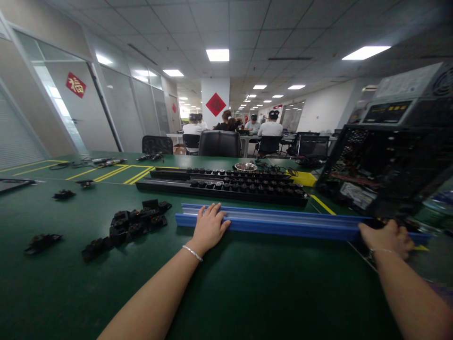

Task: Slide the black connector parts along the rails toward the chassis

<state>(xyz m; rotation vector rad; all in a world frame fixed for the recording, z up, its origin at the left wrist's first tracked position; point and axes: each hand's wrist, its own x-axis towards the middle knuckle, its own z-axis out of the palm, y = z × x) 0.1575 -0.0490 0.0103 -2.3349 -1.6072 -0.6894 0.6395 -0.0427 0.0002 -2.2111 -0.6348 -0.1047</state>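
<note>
A long blue channel rail (pixel 283 226) lies across the table in front of me. Near its left end, my left hand (pixel 210 226) grips it, fingers laid over the channel and thumb against the near wall. My right hand (pixel 387 238) is closed around the right end, its thumb at the near edge and its fingertips partly hidden. Dark parts (pixel 380 222) show in the channel beside that hand, too blurred to name. Left of the rail is a pile of small black parts (pixel 130 224). Behind it lie black rails (pixel 226 190) holding rows of similar parts.
An opened computer case (pixel 368 165) stands at the right, boxes stacked on it. A round metal dish (pixel 246 167), cables and a yellow tray (pixel 302 178) sit behind the rails. Loose black parts (pixel 42 243) and pen-like tools (pixel 109 162) lie leftward. Several people sit beyond the table.
</note>
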